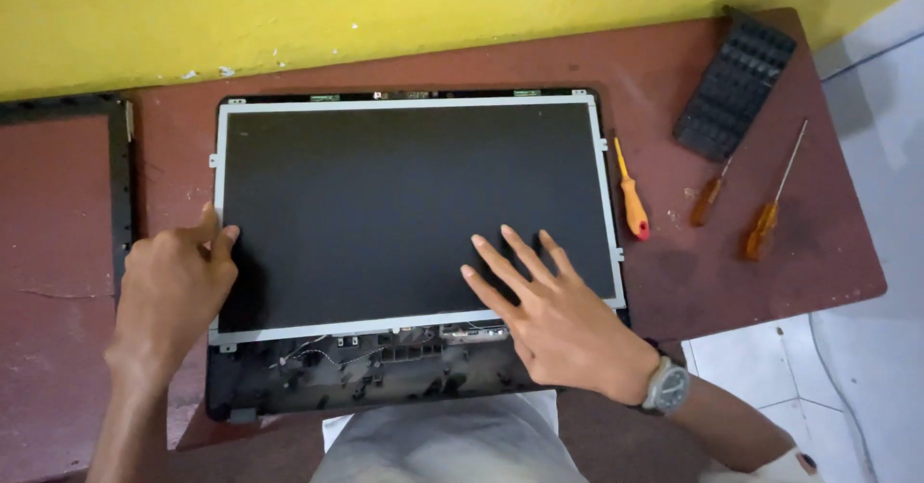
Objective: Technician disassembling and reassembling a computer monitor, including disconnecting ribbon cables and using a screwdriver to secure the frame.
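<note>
at the far left a thin black plastic bezel frame (pixel 119 180) lies on the reddish-brown table (pixel 751 291), most of it cut off by the picture's edge. just right of it the left hand (pixel 173 295) curls at the left edge of the screen panel (pixel 404 204), fingertips pinching the metal rim; whether it truly grips the rim or only presses on it is hard to tell, as the fingers hide the contact. the panel is a flat, matte dark rectangle with a pale metal border, lying in a black back cover (pixel 337 372) whose near strip shows small wires and fittings too fine to make out. the right hand (pixel 553 315), a wristwatch (pixel 666 387) on its wrist, rests flat and open on the panel's near right part, fingers spread, holding nothing. further right lie a yellow-and-red screwdriver (pixel 630 199), two amber-handled screwdrivers (pixel 760 228), and a ribbed black keyboard piece (pixel 736 84).
</note>
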